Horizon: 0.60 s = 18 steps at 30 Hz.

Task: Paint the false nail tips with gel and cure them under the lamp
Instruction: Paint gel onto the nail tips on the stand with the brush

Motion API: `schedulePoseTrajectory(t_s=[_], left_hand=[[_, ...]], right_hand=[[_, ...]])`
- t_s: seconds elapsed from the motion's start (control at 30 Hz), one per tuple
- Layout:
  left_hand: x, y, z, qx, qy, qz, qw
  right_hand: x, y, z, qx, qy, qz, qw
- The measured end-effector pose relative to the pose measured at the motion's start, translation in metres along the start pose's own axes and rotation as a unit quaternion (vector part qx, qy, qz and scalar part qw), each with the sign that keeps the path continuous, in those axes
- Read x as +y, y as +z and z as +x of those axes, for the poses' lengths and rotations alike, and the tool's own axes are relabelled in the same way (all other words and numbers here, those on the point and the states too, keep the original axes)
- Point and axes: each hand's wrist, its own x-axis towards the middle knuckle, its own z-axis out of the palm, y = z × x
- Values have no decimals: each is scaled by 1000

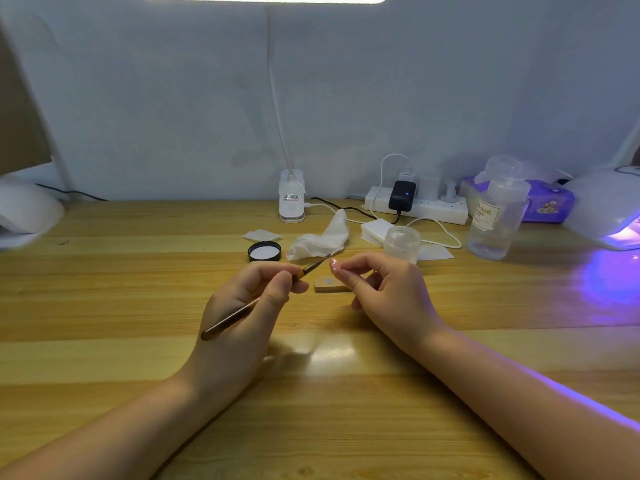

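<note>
left hand [242,306] grips brush [256,301] | nail tip [334,265] pinched in right-hand fingers [349,271]

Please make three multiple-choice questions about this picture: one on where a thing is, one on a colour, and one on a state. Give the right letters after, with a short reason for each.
1. Where is the lit lamp?
A. far right of the table
B. between the hands
C. front left corner

2. What colour is the lamp's glow?
A. green
B. purple
C. red

3. What is the left hand doing?
A. lying flat and empty
B. holding a brush
C. lifting the jar

Answers:
1 A, the lamp stands at the right edge, behind the bottle.
2 B, purple light spills onto the table.
3 B, its fingers pinch the brush, whose tip points at the nail tip held by the right hand.
</note>
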Motion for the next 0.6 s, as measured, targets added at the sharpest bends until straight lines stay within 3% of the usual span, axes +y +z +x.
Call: schedulePoseTrajectory(t_s=[0.3, 0.6], left_hand=[[4, 2, -2, -10, -8, -65, 998], [0, -1, 4, 27, -42, -38, 998]], right_hand=[[3, 0, 1, -5, 2, 1, 1000], [2, 0, -1, -17, 9, 4, 1000]])
